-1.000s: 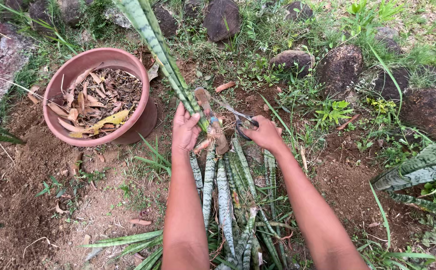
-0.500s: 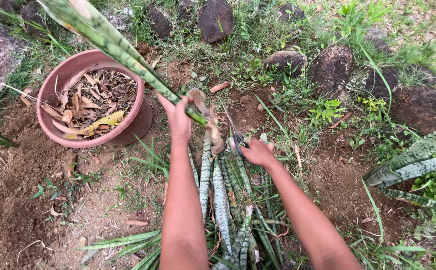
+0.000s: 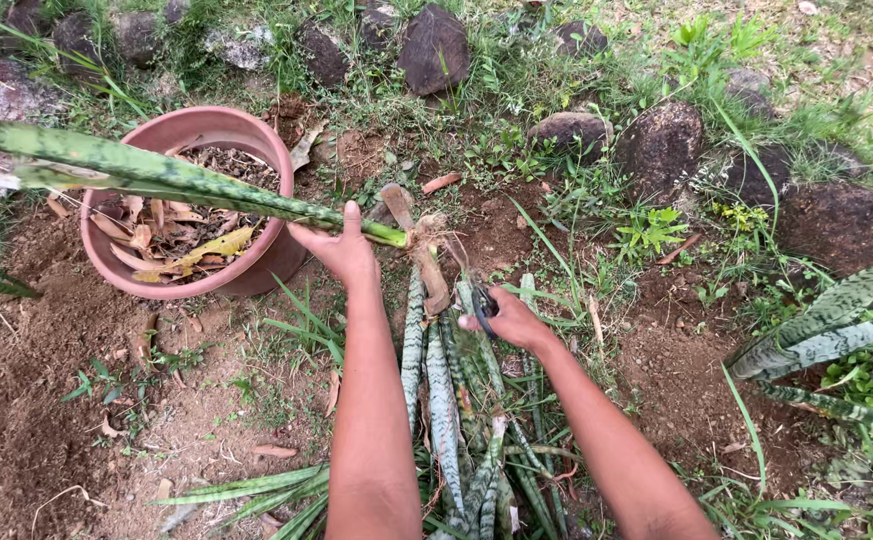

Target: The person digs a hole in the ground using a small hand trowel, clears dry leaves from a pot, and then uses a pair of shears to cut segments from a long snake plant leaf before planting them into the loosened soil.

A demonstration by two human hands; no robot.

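Note:
My left hand (image 3: pixel 342 245) grips a long mottled green snake-plant leaf (image 3: pixel 157 178) near its base, holding it level so it stretches left across a pink plastic pot (image 3: pixel 257 262). Brown dried sheath and roots (image 3: pixel 427 262) hang from the leaf's cut end. My right hand (image 3: pixel 512 320) holds small dark pruning shears (image 3: pixel 483 305) low among the upright leaves of a snake-plant clump (image 3: pixel 447 420) in front of me. The shears' blades are mostly hidden by my fingers.
The pot holds dry brown and yellow leaves (image 3: pixel 182 240). Dark rocks (image 3: pixel 662 145) line the grassy far side. More snake-plant leaves (image 3: pixel 827 335) lie at the right. Bare brown soil (image 3: pixel 87 400) spreads at the left.
My left hand has swung the cut leaf from pointing up and away to lying level over the pot. My right hand with the shears has dropped lower into the clump.

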